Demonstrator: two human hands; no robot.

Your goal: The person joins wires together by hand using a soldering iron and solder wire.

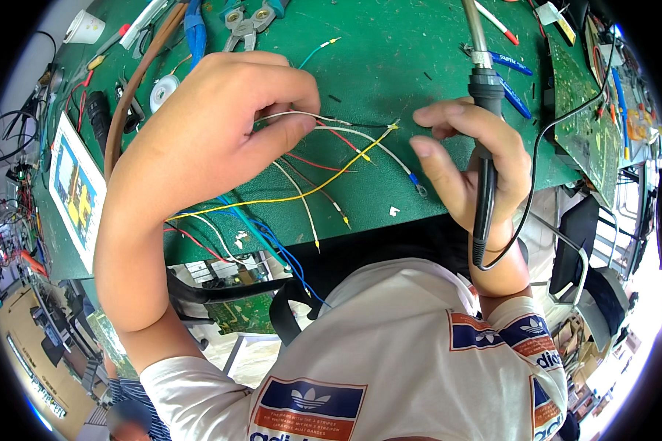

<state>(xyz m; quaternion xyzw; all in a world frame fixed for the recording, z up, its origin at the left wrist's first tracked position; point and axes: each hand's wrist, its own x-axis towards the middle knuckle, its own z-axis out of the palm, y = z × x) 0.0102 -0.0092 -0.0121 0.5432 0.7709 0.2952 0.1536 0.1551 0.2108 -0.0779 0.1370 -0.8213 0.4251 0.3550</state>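
Logging 2 bare hands, well apart, over a green worktop (393, 59). We are seeing the left hand (232, 110) pinching a thin white insulated wire (327, 117) between thumb and fingers, probably for steadying it. The wire is running right, toward the tip of a long yellow wire (301, 195); we are not able to tell whether the 2 are touching.

The right hand (465, 187) is gripping a soldering iron with a black handle and metal shaft (487, 187), shaft pointing away from the wearer, likely for sparing skin and wires. Its thumb and index fingertip are standing apart; we are not making out anything between them. The black cord (532, 192) is looping out rightward, seemingly avoiding snags.

Between the hands, a white wire with a blue-sleeved ring terminal (415, 178) is lying loose. Teal-handled metal pliers (248, 28) and blue-handled cutters (511, 63) are sitting farther out, presumably for easy reaching.
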